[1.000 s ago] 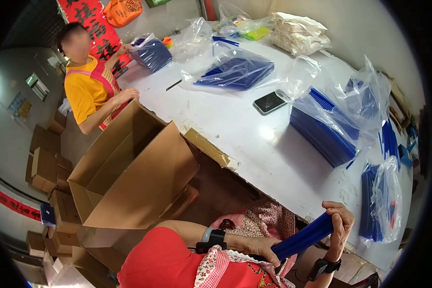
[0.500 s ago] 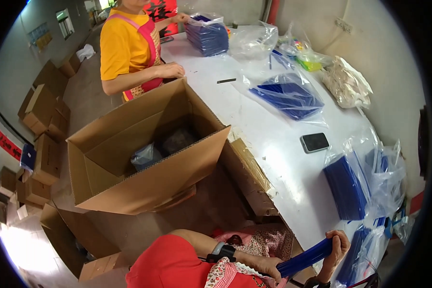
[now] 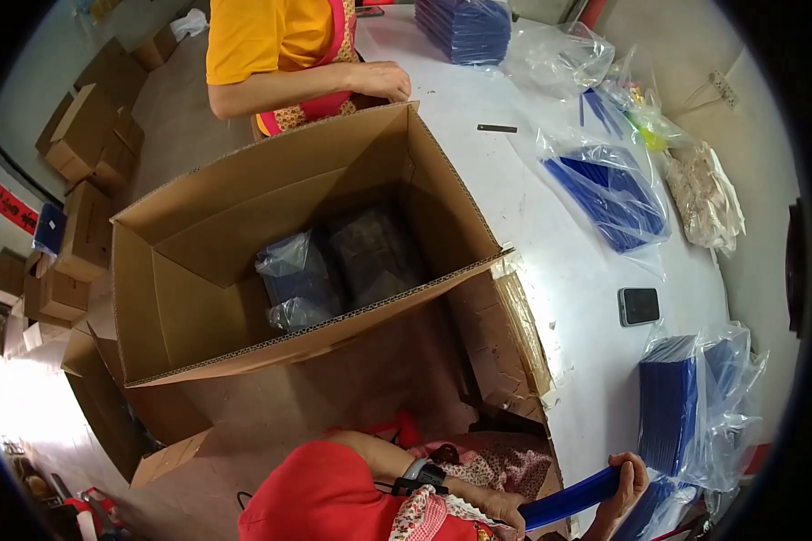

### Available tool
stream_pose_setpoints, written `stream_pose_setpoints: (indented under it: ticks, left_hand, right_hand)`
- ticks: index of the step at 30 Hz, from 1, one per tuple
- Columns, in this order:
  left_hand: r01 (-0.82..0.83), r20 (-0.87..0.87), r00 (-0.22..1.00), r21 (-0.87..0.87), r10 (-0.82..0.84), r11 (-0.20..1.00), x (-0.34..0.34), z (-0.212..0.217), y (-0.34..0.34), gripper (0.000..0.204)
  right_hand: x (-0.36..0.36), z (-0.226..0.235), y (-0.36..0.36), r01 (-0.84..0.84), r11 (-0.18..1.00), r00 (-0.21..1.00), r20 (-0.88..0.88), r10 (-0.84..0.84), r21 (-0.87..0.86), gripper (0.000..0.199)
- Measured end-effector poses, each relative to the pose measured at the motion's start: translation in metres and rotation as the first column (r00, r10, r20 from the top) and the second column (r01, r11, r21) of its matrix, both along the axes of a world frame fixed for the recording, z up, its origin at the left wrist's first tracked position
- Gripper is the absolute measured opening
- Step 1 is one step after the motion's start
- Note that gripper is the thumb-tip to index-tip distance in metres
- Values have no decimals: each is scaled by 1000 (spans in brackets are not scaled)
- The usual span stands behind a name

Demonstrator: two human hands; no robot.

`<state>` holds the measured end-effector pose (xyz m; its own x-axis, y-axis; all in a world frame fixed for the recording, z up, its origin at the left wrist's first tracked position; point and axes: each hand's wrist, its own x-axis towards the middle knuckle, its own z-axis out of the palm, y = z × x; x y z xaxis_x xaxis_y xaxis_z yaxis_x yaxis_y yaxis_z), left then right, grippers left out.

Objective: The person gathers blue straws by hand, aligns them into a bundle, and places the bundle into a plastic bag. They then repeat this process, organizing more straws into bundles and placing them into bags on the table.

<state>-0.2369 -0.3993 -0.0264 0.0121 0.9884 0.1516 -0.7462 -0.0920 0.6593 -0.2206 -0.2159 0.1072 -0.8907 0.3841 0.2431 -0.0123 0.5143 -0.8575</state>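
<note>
The left hand (image 3: 505, 511) and right hand (image 3: 632, 478) clasp a blue strip bundle (image 3: 568, 499), lower right; bagged packs (image 3: 303, 278), hidden earlier, show centre-left.

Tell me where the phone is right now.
In the head view, the phone lies toward the right on the white table, just beyond a bagged blue stack.

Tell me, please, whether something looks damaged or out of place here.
Yes: the brown strip on the edge of the white table, beside the open cardboard box, looks damaged: ragged, with pale torn bits.
</note>
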Motion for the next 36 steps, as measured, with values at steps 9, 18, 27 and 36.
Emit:
stream_pose_setpoints:
  ticks: [9, 18, 27, 36]
  left_hand:
    - [-11, -136, 991, -116, -5, 993, -19, 11, 7, 25]
    - [-19, -234, 972, -106, -6, 994, 30, 43, 39, 26]
    - [-130, -251, 938, 389, 240, 912, 85, 89, 88, 22]
    - [197, -210, 944, -255, -253, 947, 132, 143, 154, 14]
  right_hand:
    - [-11, 8, 1, 51, 999, 999, -3, -51, 17, 16]
    - [37, 26, 49, -2, 996, 995, -99, -7, -90, 16]
    - [112, 44, 118, 51, 978, 994, -80, -68, -203, 18]
    - [177, 28, 197, 64, 935, 972, -190, -137, -350, 16]
